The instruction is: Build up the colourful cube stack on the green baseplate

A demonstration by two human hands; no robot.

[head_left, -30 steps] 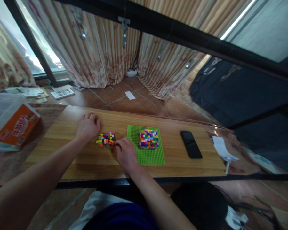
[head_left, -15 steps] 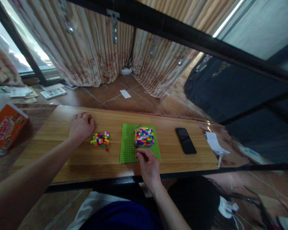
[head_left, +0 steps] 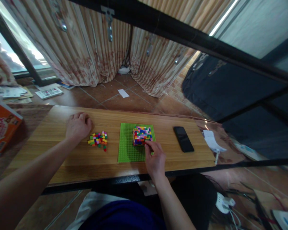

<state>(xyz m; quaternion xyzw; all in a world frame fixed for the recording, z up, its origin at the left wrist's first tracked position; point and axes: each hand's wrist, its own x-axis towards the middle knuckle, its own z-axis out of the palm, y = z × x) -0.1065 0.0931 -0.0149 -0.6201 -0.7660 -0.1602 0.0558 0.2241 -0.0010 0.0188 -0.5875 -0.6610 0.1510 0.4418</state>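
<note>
A block built of many coloured toy bricks (head_left: 142,134) stands on a green studded baseplate (head_left: 126,150). My right hand (head_left: 156,158) is at its near right corner. Thumb and forefinger are pinched together against the lower front side; whatever lies between the fingertips is too small to make out. To the left, a loose pile of small bricks (head_left: 98,139) lies on the wooden table (head_left: 52,153). Just beyond its left side my left hand (head_left: 78,126) rests on the tabletop, palm down, fingers loosely bent and thumb apart, with nothing seen in it.
A black phone (head_left: 183,139) lies right of the baseplate. White paper (head_left: 212,140) is by the table's right end. An orange-labelled plastic tub (head_left: 3,127) stands at the far left. A dark metal bar (head_left: 182,28) crosses above, before striped curtains (head_left: 98,48).
My right hand has moved right and forward, from the front left of the brick block to its near right corner. My left hand stays beside the pile. The view has shifted slightly.
</note>
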